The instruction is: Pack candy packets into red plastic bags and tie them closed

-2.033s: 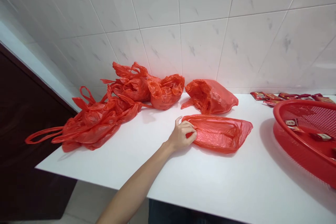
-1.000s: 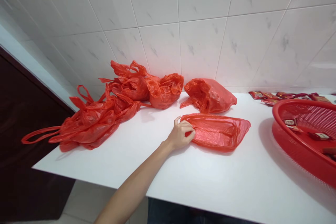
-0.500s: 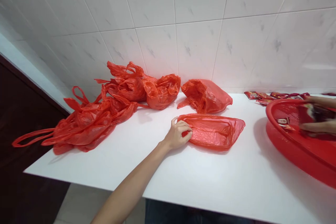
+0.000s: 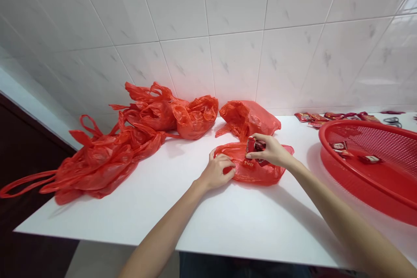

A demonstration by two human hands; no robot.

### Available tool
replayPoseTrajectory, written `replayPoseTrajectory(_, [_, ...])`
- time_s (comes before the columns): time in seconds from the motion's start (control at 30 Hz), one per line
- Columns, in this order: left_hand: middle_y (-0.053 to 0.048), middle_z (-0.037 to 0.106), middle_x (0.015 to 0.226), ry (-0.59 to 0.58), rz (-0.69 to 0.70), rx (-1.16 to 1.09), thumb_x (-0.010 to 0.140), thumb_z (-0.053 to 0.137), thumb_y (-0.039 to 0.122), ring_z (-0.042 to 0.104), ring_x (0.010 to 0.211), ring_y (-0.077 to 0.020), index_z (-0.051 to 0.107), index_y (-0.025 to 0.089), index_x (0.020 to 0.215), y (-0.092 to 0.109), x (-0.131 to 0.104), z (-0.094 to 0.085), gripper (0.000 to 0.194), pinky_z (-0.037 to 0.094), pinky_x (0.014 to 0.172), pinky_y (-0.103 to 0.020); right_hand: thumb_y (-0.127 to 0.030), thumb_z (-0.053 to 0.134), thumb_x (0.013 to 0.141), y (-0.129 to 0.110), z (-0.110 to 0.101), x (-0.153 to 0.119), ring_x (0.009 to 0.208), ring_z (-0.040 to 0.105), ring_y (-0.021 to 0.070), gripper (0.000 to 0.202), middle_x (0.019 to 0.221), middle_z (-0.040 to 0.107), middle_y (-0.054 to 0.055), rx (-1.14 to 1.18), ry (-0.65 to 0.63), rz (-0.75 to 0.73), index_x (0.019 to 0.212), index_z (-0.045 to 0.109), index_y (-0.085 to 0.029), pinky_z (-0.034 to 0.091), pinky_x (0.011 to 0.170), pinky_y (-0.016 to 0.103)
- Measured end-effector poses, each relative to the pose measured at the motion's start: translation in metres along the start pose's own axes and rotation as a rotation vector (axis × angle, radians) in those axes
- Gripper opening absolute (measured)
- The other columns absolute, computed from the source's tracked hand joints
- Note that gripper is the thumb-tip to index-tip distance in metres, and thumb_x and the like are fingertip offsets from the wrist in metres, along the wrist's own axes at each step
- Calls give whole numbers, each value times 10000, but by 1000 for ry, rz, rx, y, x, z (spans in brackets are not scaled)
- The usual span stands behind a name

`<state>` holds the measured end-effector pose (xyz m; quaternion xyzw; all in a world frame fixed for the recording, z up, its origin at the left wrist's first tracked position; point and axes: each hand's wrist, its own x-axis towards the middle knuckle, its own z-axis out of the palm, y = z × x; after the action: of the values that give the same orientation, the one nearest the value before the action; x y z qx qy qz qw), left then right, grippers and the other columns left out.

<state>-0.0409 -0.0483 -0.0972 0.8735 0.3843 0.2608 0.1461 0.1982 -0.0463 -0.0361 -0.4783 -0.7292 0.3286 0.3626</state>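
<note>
My left hand (image 4: pixel 217 173) pinches the left rim of an open red plastic bag (image 4: pixel 260 178) lying on the white table. Above the bag's mouth, my right hand (image 4: pixel 272 152) grips several small red and dark snack packets (image 4: pixel 256 147). One reddish packet shows just below those fingers, over the bag; I cannot tell whether it is held or loose. To the right, a red mesh basket (image 4: pixel 368 195) holds a few similar packets (image 4: pixel 369 159) on its bottom.
Another red bag (image 4: pixel 257 117) lies behind, by the tiled wall. Several filled or crumpled red bags (image 4: pixel 107 160) crowd the left side. More packets (image 4: pixel 316 117) and scissors (image 4: pixel 393 120) lie behind the basket. The table's front edge (image 4: pixel 114 241) runs close below my arms.
My right hand has moved left from the basket to above the open bag, carrying packets. My left hand stays on the bag's rim. The view has shifted slightly right.
</note>
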Motion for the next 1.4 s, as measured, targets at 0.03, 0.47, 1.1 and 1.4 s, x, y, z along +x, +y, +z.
replayPoseTrajectory(0.03, [-31, 776, 950, -6, 0, 0, 879, 608, 261, 692, 1007, -223, 758, 236, 892, 0, 0, 0, 154, 192, 1196, -600, -466, 801, 689, 1, 1, -1, 618, 514, 155, 363, 678, 580, -32, 21, -11, 2, 831, 588, -207, 405, 560, 278])
replayPoseTrajectory(0.47, [-35, 769, 984, -34, -2, 25, 881, 583, 260, 676, 1015, -231, 766, 255, 860, -1, 1, 0, 184, 183, 1200, -614, -598, 795, 715, 19, 0, -9, 647, 522, 151, 460, 721, 589, -12, 77, 10, -25, 804, 591, -196, 439, 582, 281])
replayPoseTrajectory(1.1, [-25, 765, 963, -6, -17, 14, 877, 600, 251, 674, 1023, -237, 757, 272, 965, 4, 1, 0, 180, 168, 1202, -614, -654, 727, 765, 20, 13, -2, 731, 617, 223, 455, 853, 699, 37, -281, 16, -25, 860, 624, -222, 417, 603, 305])
replayPoseTrajectory(1.4, [-54, 765, 1054, 84, -59, 39, 889, 620, 282, 673, 1048, -252, 724, 230, 1026, 11, 2, 4, 181, 216, 1191, -589, -607, 636, 849, 28, 9, -6, 885, 679, 289, 392, 969, 754, 98, -258, 202, -7, 878, 658, -217, 490, 772, 393])
